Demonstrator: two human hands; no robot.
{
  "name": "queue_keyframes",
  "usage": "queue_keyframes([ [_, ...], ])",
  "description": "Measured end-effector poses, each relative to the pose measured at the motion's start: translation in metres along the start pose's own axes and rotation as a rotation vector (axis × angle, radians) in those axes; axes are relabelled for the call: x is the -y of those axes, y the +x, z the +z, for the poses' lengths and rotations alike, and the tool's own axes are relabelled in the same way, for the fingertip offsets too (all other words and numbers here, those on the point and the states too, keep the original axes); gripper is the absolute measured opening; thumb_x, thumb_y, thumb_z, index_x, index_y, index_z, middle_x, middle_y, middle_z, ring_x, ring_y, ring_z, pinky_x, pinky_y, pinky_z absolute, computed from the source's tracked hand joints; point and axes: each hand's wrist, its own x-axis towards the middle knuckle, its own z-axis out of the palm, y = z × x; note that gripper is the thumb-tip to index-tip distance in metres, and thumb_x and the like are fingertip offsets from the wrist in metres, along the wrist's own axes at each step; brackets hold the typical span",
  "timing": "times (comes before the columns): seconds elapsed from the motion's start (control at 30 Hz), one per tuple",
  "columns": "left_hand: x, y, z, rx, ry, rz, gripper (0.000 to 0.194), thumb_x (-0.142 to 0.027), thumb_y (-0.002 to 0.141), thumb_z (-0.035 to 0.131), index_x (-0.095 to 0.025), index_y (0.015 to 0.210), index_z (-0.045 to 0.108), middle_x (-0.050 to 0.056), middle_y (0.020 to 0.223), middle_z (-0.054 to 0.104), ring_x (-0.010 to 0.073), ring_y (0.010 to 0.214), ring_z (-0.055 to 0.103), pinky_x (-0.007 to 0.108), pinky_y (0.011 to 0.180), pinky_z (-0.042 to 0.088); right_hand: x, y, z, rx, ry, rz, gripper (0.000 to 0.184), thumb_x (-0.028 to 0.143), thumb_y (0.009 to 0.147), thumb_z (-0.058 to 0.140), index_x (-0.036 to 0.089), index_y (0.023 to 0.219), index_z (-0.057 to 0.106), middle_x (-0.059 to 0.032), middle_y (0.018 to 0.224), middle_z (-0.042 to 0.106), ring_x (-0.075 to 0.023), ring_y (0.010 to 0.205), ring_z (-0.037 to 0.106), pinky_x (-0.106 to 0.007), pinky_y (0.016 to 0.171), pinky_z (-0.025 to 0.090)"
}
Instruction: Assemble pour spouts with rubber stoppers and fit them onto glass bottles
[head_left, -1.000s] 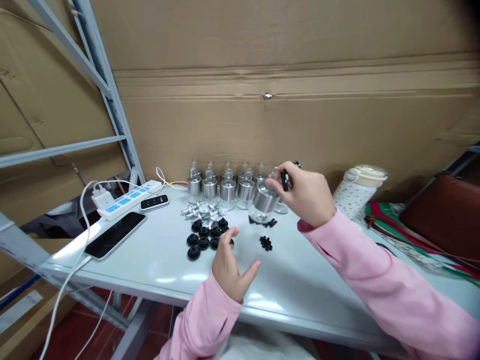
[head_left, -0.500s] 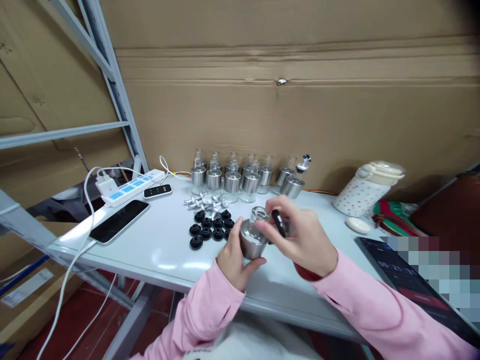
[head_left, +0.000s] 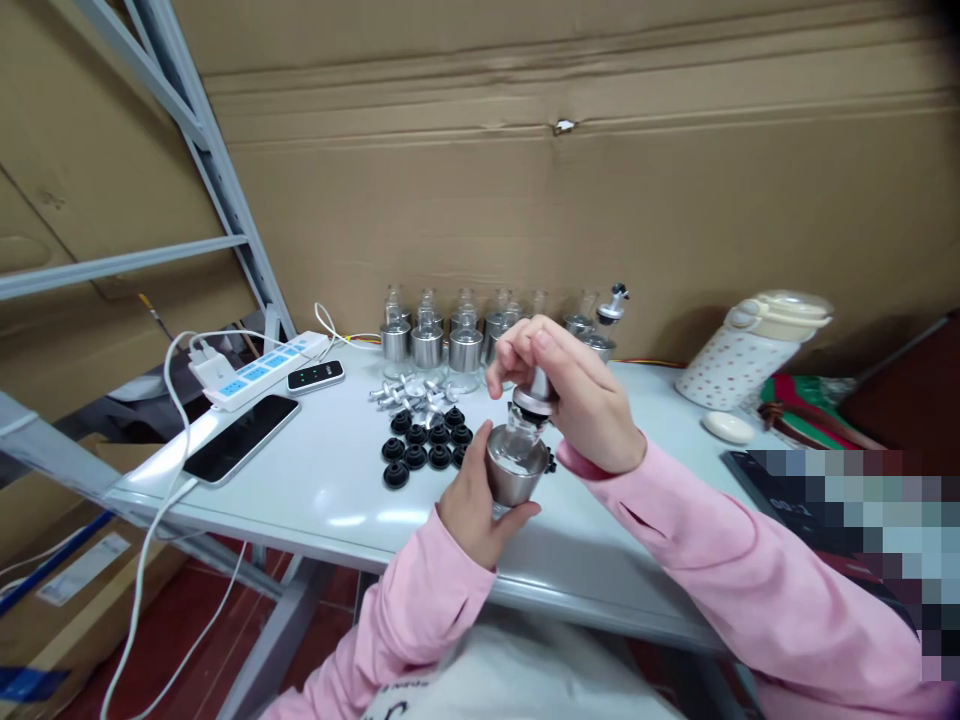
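Note:
My left hand [head_left: 474, 508] is wrapped round a glass bottle [head_left: 516, 472] with a metal sleeve, tilted slightly above the front of the table. In my right hand [head_left: 589, 400] is a silver pourer stopper [head_left: 534, 402] with a black lower part. It sits at the bottle's mouth; how far in cannot be made out. Left of the bottle, several black rubber stoppers [head_left: 416, 456] stand in rows, with a heap of silver spouts [head_left: 409, 392] behind them. Several more sleeved bottles [head_left: 465, 350] line the back, and one at the right carries a pourer [head_left: 613, 305].
On the left lie a phone [head_left: 241, 440], a small black-and-white device [head_left: 315, 376] and a power strip [head_left: 262, 368] with white cables. A dotted flask [head_left: 750, 350], a white oval object [head_left: 727, 427] and a dark tablet [head_left: 772, 490] are at right. Cardboard [head_left: 465, 200] walls the back.
The pourer stopper in my right hand has come over the bottle's mouth and turned upright, and that hand has risen. My left hand still holds the bottle. The view has shifted slightly.

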Motion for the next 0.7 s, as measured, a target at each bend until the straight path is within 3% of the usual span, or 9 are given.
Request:
queue_keyframes([
  [0.37,0.002,0.0,0.002,-0.008,0.004,-0.008,0.086,-0.044,0.069,0.063,-0.011,0.134,0.016,0.023,0.135,0.036,0.0331,0.119,0.046,0.045,0.092,0.044,-0.01,-0.004,-0.005,0.055,-0.009,-0.064,0.025,0.027,0.091,0.037,0.018,0.069,0.041,0.0015,0.071,0.044,-0.0105,0.06,0.052,-0.026,0.059,0.038],
  [0.7,0.005,0.001,0.005,0.001,-0.015,0.122,0.086,-0.043,0.07,0.063,-0.012,0.134,0.014,0.023,0.136,0.035,0.0332,0.12,0.044,0.045,0.092,0.045,-0.017,-0.017,-0.003,0.079,0.089,-0.031,0.02,0.024,0.091,0.036,0.019,0.072,0.04,0.0005,0.065,0.05,-0.0136,0.056,0.052,-0.026,0.051,0.038],
])
